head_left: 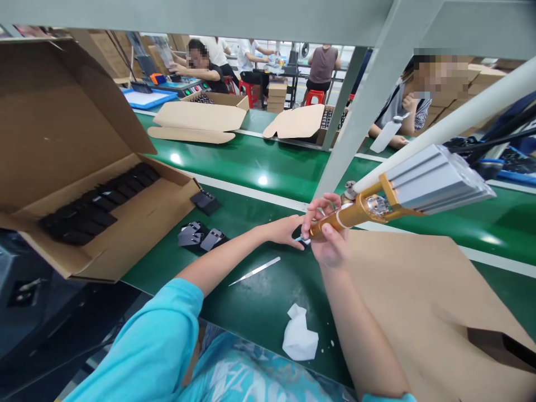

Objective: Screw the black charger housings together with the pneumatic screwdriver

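Observation:
My right hand (329, 237) is wrapped around the narrow front end of a gold-coloured cylindrical tool (355, 214) with a grey ribbed metal body at its rear. Close to the tool's tip, my left hand (288, 230) grips a small black part (298, 233) with a pale blue edge, mostly hidden by fingers. Whether tip and part touch, I cannot tell. Black parts with grey metal plates (195, 234) lie left of my left forearm, and another black part (205, 201) sits beside the box. Below my left wrist rests a thin pointed metal tool (255, 271).
An open cardboard box (167, 223) with rows of black parts stands at left. Crumpled white tissue (299, 335) lies near the front edge; a cardboard sheet (419, 279) covers the right side. A grey post (355, 106) rises ahead. Several people sit beyond the green conveyor (234, 162).

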A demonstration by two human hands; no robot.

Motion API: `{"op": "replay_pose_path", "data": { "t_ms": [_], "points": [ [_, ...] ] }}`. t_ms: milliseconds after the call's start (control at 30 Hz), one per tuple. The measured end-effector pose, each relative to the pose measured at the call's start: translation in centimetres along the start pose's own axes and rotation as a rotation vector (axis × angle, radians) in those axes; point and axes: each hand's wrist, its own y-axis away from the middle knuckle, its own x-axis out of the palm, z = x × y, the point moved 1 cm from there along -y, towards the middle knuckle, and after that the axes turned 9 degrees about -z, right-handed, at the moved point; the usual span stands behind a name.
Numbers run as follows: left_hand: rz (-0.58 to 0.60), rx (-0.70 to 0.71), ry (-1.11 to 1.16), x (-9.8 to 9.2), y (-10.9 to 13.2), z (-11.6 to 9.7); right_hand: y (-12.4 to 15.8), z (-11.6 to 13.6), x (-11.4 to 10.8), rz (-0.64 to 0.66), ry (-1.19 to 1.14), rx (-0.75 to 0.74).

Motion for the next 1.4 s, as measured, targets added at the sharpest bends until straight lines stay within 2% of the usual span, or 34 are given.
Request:
{"op": "replay_pose_path", "data": {
  "t_ms": [100,167,267,367,433,500,567,700,800,867,933,1033,1233,1300,1400],
  "points": [
    [0.132,0.043,0.067,-0.9,0.3,-0.3,0.3,0.1,0.5,0.001,-0.024,0.011],
    [0.081,-0.021,0.038,-2.8,1.7,-0.5,0.5,0.0,0.8,-0.002,-0.041,0.005],
    [0.015,-0.161,-0.049,-6.3,5.3,-0.4,0.9,-0.2,1.3,-0.02,-0.047,0.009],
    [0.074,-0.285,-0.036,-8.8,9.1,-0.2,1.2,-0.5,1.8,-0.058,-0.046,0.003],
    [0.125,-0.318,0.025,-9.3,11.0,-0.1,1.4,-0.6,2.0,-0.085,-0.045,-0.023],
    [0.122,-0.317,0.046,-8.8,12.0,-0.1,1.6,-0.7,2.2,-0.104,-0.043,-0.051],
    [0.034,-0.305,-0.034,-7.5,12.4,-0.4,1.7,-0.8,2.3,-0.108,-0.04,-0.072],
    [-0.252,-0.274,-0.434,-3.9,11.7,-1.3,1.8,-0.8,2.4,-0.104,-0.024,-0.075],
    [-0.347,-0.196,-0.698,-2.1,10.8,-1.6,1.9,-0.7,2.5,-0.101,-0.015,-0.066],
    [-0.371,-0.103,-0.774,-1.9,10.6,-1.6,1.9,-0.6,2.5,-0.098,-0.01,-0.059],
    [-0.385,-0.016,-0.759,-2.2,10.7,-1.6,1.9,-0.6,2.6,-0.098,-0.014,-0.05],
    [-0.391,0.034,-0.558,-3.3,11.6,-1.4,1.9,-0.6,2.6,-0.109,-0.026,-0.038],
    [-0.567,-0.257,-0.004,-4.5,14.1,0.2,1.9,-0.7,2.7,-0.101,-0.045,-0.037],
    [-0.611,-0.325,0.022,-4.4,14.6,0.8,1.9,-0.7,2.7,-0.098,-0.044,-0.034],
    [-0.616,-0.322,-0.142,-4.0,15.0,0.8,2.1,-0.6,2.9,-0.087,-0.052,-0.034]
  ]
}}
